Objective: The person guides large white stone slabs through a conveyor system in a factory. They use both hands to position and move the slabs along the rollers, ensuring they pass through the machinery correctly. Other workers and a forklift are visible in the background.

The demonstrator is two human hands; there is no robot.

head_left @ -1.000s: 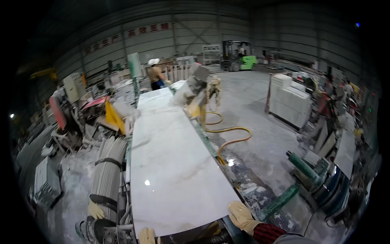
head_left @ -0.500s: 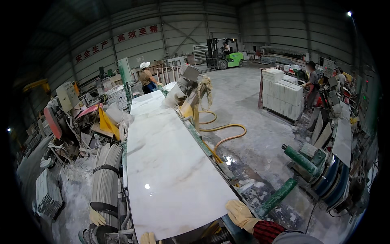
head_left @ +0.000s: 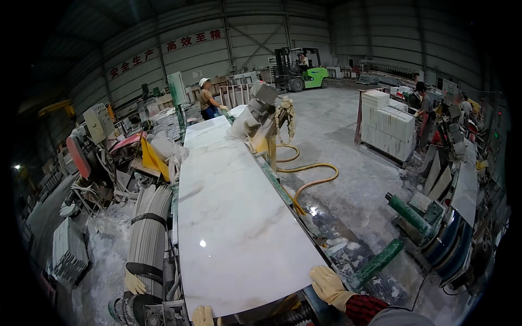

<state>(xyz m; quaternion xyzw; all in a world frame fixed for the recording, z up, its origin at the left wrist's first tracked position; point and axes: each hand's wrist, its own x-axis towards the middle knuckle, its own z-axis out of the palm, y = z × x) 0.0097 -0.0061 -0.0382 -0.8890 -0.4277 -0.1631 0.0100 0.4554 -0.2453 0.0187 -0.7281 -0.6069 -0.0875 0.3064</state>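
Grey corrugated wall (head_left: 255,43) across the back, wet grey floor (head_left: 348,119) in front of it. Green-and-black forklift (head_left: 312,77) stands on the floor at the back, one person in its seat. Long machine bed with a green side rail (head_left: 272,182) runs away from the camera; white veined marble-look slab (head_left: 239,233) lies flat on it, its near edge at the bottom of the view between the two hands, glare spot on its surface. Pallet load of white tiles (head_left: 387,127) on the floor to the right, co-worker in dark headwear (head_left: 426,106) beside it; co-worker in white headwear (head_left: 208,100) at the far left of the bed. Grey motor head (head_left: 265,92) leans over the far part of the bed. Strapped slat bundle (head_left: 148,233) left of the slab, green roller (head_left: 380,263) right. Yellow hose (head_left: 329,173) curls on the floor. Right hand (head_left: 328,285), cream-gloved, touches the slab's near right corner; left hand (head_left: 203,316), same glove, at the near left corner, mostly cut off. Hands well apart; can't tell how firmly either grips. Another cream glove (head_left: 134,283) on the slat bundle, can't tell if worn.
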